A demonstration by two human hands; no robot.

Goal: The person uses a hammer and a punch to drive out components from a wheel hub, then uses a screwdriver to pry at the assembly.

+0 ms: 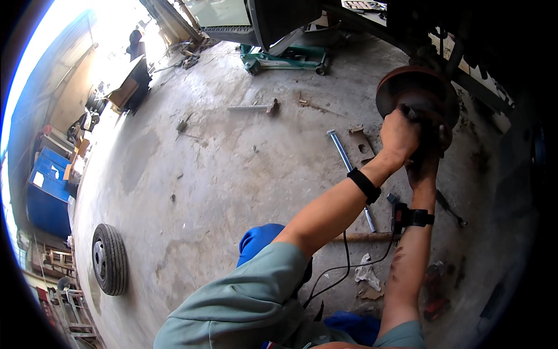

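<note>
My left hand (401, 135) and my right hand (429, 148) are together at the front of a rusty, round brake drum (401, 78) under the raised vehicle. Both sets of fingers look curled and closed around something dark at its centre. Shadow and grime hide what they grip. A black band circles each wrist. Below my left forearm a long chrome bar (339, 145) lies on the floor, with a flat rusty metal plate (361, 144) beside it. Near my right wrist lies a dark-handled tool (450, 208).
A hammer (256, 107) lies on the concrete farther off. At the back stands a green floor jack (285, 60). A loose wheel with a tyre (109, 259) is at the left, near a blue container (49, 195). A black cable (347, 256) and crumpled paper (368, 272) lie close to me.
</note>
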